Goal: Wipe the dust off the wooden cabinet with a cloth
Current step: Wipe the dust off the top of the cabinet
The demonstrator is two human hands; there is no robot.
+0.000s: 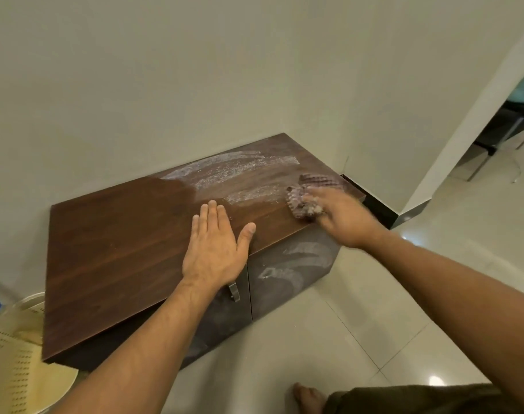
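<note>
We see the cloth (310, 194), a dark purplish ribbed rag, bunched on the right end of the wooden cabinet (120, 249) top, close to its front edge. The bunch has no clear long axis; one fold trails away toward the wall. The right hand (341, 216) presses down on it with fingers curled into the fabric, gripping it; the hand is blurred and its fingertips are whitened with dust.

The cabinet's long axis runs from near left to far right along the wall (165, 85). White dust smears (230, 171) lie in streaks on the far right part of the top, just left of the cloth, while the left part shows bare dark grain. The left hand (215, 249) rests flat and open on the top near the front edge, fingers pointing toward the wall, holding nothing.

Below, the cabinet door (290, 270) carries pale smudges, beside a metal handle (233, 291). A perforated cream basket (18, 354) sits on the floor (374, 324) at the left.
</note>
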